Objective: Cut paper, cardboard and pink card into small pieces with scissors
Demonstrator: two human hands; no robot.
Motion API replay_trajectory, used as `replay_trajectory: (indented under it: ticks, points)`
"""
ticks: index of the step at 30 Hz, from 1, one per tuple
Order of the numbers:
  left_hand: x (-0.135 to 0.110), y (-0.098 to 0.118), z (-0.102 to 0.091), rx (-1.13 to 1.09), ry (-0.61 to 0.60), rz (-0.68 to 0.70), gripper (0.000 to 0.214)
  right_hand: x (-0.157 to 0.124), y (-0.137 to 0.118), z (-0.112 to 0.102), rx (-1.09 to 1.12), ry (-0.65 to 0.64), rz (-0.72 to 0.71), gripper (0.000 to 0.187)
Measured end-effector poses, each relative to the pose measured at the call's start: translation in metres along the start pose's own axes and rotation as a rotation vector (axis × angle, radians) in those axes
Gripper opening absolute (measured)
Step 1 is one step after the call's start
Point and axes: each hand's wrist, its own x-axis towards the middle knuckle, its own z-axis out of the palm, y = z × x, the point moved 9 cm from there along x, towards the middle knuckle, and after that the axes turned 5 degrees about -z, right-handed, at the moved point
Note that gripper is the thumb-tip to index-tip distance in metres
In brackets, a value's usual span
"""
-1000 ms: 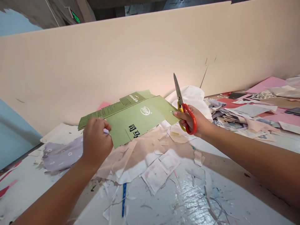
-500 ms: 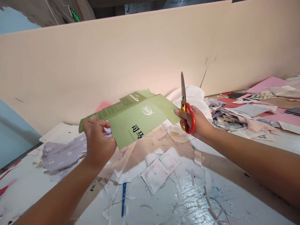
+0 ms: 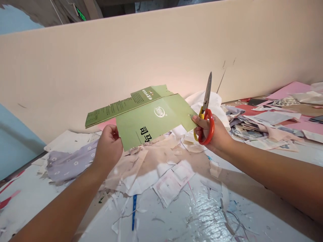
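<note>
A flattened piece of green printed cardboard [image 3: 141,117], with white and black lettering and a darker folded panel along its far side, is held up between my hands. My left hand [image 3: 109,144] is closed on its left edge, the fingers curled behind it. My right hand [image 3: 214,131] pinches the right corner between thumb and fingers. That same hand also has a pair of scissors [image 3: 207,90] with red and yellow handles, blades pointing up and away from the cardboard. Beneath the cardboard lies a heap of pale fabric scraps [image 3: 141,174].
Purple flowered fabric [image 3: 73,161] lies to the left. On the right are piled fabric pieces [image 3: 262,126], pink sheets [image 3: 290,90] and a dark phone-like object [image 3: 316,119]. A blue strip [image 3: 134,211] lies in front. A beige panel [image 3: 126,60] stands behind the table.
The cardboard has been raised slightly and its folded panel has opened out a little. My left hand has shifted its grip to the near panel's edge. The scissors have moved right and tilted.
</note>
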Motion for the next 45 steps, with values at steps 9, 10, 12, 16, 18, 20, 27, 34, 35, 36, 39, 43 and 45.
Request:
replay_trajectory:
  ticks: [9, 10, 12, 16, 18, 20, 27, 34, 35, 36, 39, 43, 45]
  points:
    - [-0.016, -0.024, 0.043, -0.441, -0.771, -0.31, 0.037, 0.002, -0.008, 0.001, -0.045, 0.001, -0.006, 0.042]
    - [-0.018, -0.022, 0.041, -0.491, -0.834, -0.31, 0.044, 0.001, -0.011, 0.003, -0.06, -0.011, -0.021, 0.043]
    - [-0.016, -0.024, 0.038, -0.531, -0.837, -0.343, 0.047, -0.003, -0.017, 0.008, -0.111, -0.039, -0.07, 0.044]
    - [-0.004, -0.041, 0.031, -0.481, -0.568, -0.461, 0.044, -0.012, -0.027, 0.02, -0.231, -0.121, -0.132, 0.046]
    - [0.003, -0.044, 0.023, -0.492, -0.472, -0.462, 0.05, -0.013, -0.032, 0.024, -0.281, -0.174, -0.153, 0.041]
    - [0.013, -0.047, 0.009, -0.486, -0.406, -0.439, 0.055, -0.012, -0.035, 0.028, -0.324, -0.239, -0.174, 0.034]
    - [0.024, -0.054, -0.009, -0.404, -0.526, -0.417, 0.064, -0.023, -0.003, 0.047, -0.032, -0.447, 0.191, 0.026]
    - [0.04, -0.033, -0.015, -0.205, -0.162, -0.187, 0.031, -0.03, 0.015, 0.047, -0.056, -0.407, 0.253, 0.033]
    - [0.039, -0.03, -0.021, -0.175, -0.056, -0.148, 0.025, -0.027, 0.016, 0.043, -0.042, -0.379, 0.246, 0.034]
    - [0.034, -0.026, -0.026, -0.16, 0.042, -0.11, 0.021, -0.024, 0.017, 0.041, -0.016, -0.354, 0.236, 0.034]
    - [0.006, -0.011, -0.025, -0.106, 0.24, 0.042, 0.02, -0.018, 0.016, 0.034, 0.073, -0.277, 0.193, 0.033]
    - [-0.043, 0.006, 0.043, -0.054, -0.174, 0.127, 0.011, -0.022, 0.019, 0.032, 0.077, -0.226, 0.182, 0.033]
    - [-0.07, -0.009, 0.084, -0.156, -0.527, -0.144, 0.017, -0.028, 0.019, 0.034, 0.042, -0.22, 0.149, 0.035]
